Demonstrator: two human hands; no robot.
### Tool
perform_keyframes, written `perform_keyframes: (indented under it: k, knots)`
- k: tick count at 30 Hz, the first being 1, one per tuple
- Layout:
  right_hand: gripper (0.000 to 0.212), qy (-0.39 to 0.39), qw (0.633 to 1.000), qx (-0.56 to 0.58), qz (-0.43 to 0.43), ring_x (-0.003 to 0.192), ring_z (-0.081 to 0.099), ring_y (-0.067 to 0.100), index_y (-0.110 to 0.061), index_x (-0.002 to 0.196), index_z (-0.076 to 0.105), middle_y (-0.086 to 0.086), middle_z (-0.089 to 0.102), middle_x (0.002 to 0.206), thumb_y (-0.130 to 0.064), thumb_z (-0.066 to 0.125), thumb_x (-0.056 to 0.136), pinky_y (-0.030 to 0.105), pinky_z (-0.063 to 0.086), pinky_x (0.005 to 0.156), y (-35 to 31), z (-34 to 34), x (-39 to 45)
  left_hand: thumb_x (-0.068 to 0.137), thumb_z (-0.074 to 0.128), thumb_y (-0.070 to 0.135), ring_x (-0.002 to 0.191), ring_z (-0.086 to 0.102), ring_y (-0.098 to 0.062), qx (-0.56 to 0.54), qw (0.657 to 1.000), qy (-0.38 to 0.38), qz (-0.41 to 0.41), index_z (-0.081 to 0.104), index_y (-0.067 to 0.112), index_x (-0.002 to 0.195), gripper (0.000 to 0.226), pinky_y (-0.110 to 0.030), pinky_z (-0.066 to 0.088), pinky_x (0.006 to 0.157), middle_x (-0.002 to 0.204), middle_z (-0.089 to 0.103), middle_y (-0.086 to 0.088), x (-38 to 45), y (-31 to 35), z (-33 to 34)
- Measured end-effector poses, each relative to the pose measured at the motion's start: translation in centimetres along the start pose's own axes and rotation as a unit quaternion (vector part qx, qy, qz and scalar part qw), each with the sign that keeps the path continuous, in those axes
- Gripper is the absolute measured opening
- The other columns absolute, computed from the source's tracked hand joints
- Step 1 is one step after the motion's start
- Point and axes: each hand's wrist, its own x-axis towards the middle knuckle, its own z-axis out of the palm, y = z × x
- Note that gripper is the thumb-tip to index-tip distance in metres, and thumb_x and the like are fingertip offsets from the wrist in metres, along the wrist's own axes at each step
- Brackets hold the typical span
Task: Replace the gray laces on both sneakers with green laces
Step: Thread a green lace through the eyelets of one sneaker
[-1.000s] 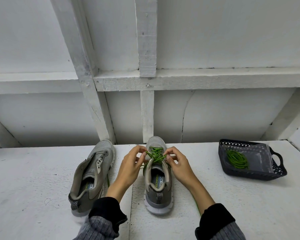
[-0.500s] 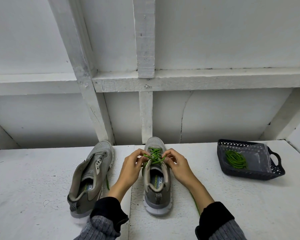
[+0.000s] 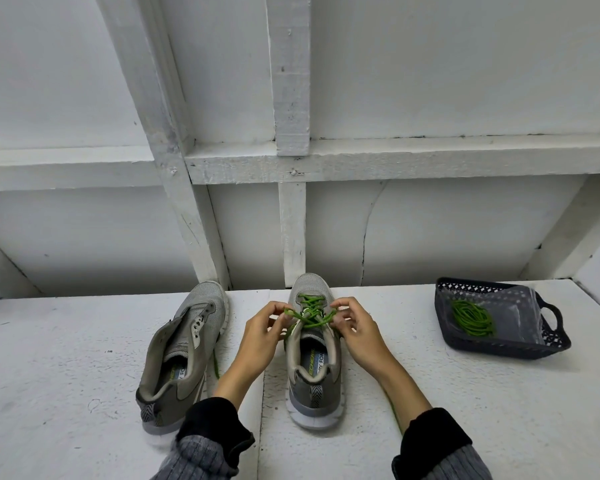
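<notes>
Farthest to the left of the grip, an unlaced gray sneaker (image 3: 184, 351) lies tilted on the white table (image 3: 49, 375), its eyelets bare, toe toward the wall. The left hand (image 3: 258, 336) pinches one strand of the green lace (image 3: 310, 311) between curled fingers and thumb, just left of the second gray sneaker (image 3: 314, 372). That sneaker stands upright between the two hands, the lace crossing its upper eyelets. The right hand (image 3: 359, 332) pinches the other strand on the sneaker's right side. Well right of the grip, a dark basket (image 3: 548, 344) holds a coiled green lace (image 3: 471, 317) on a clear plastic bag (image 3: 520, 317).
</notes>
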Motion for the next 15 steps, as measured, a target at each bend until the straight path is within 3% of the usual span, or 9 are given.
perform_keyframes:
  k: [2, 5, 8, 11, 15]
  knots:
    - [0.014, -0.01, 1.0, -0.014, 0.018, 0.09, 0.059, 0.011, -0.031, 0.095, 0.056, -0.002, 0.064, 0.094, -0.018, 0.051, 0.098, 0.026, 0.047, 0.082, 0.5, 0.0, -0.3, 0.1, 0.051, 0.023, 0.068, 0.056, -0.006, 0.022, 0.999, -0.028, -0.013, 0.06, 0.03, 0.077, 0.025, -0.024, 0.046, 0.065, 0.072, 0.063, 0.013, -0.1, -0.7, -0.5]
    - [0.019, -0.021, 0.999, -0.033, 0.032, 0.072, 0.048, 0.006, -0.025, 0.083, 0.052, -0.008, 0.055, 0.076, -0.021, 0.047, 0.1, 0.017, 0.038, 0.066, 0.8, 0.2, -1.1, 0.099, 0.048, 0.037, 0.063, 0.041, -0.009, 0.045, 0.997, -0.057, -0.017, 0.049, 0.026, 0.067, 0.034, -0.029, 0.039, 0.065, 0.062, 0.047, 0.013, -0.5, -1.3, -0.6]
    - [0.026, -0.018, 0.999, -0.017, 0.045, 0.063, 0.038, 0.005, -0.021, 0.075, 0.046, -0.01, 0.044, 0.066, -0.023, 0.045, 0.101, 0.019, 0.032, 0.06, 0.6, 0.4, -1.5, 0.094, 0.047, 0.043, 0.059, 0.035, -0.003, 0.075, 0.995, -0.065, 0.012, 0.045, 0.02, 0.067, 0.036, -0.023, 0.031, 0.059, 0.058, 0.041, 0.015, -0.9, -1.0, -0.4]
    - [0.03, -0.001, 0.998, 0.001, 0.055, 0.065, 0.038, 0.008, -0.019, 0.073, 0.046, -0.006, 0.044, 0.067, -0.024, 0.043, 0.102, 0.027, 0.033, 0.064, 0.4, 0.5, -1.4, 0.095, 0.05, 0.035, 0.061, 0.041, 0.0, 0.066, 0.996, -0.061, 0.024, 0.051, 0.016, 0.073, 0.029, -0.021, 0.036, 0.061, 0.064, 0.049, 0.013, -1.2, -0.8, -0.3]
    - [0.032, 0.021, 0.998, -0.005, 0.064, 0.071, 0.045, 0.016, -0.005, 0.082, 0.051, 0.008, 0.052, 0.075, -0.028, 0.042, 0.101, 0.03, 0.037, 0.066, 0.3, 0.9, -1.3, 0.096, 0.056, 0.027, 0.071, 0.051, -0.008, 0.033, 0.997, -0.074, 0.002, 0.058, 0.016, 0.083, 0.017, -0.027, 0.043, 0.07, 0.076, 0.059, 0.011, -1.1, -1.6, -1.0]
